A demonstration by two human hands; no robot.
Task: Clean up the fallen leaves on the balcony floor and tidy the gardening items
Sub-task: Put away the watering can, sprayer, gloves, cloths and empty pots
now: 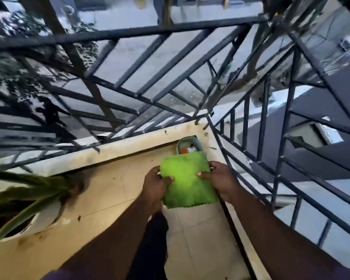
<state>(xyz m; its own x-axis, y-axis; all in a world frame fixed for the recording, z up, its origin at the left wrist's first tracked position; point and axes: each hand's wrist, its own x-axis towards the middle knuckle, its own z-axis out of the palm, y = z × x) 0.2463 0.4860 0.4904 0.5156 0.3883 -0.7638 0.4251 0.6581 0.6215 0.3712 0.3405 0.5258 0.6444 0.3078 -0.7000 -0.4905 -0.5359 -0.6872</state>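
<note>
Both hands hold green cloth [187,178] above balcony floor [198,235]: left hand [156,183] grip pinches left edge, right hand [218,177] grip pinches right edge. Teal container [187,147] in corner beyond cloth.

dark metal railing [170,63] edges the balcony, street [141,57] beyond

A bright lime-green cloth [187,178] with a zigzag-cut hem, a teal tub [187,147] holding something orange and white, a white pot [42,219] of green leaves, dark grey railing [129,91], cream stained ledge [129,142], beige floor tiles [200,239].
</note>
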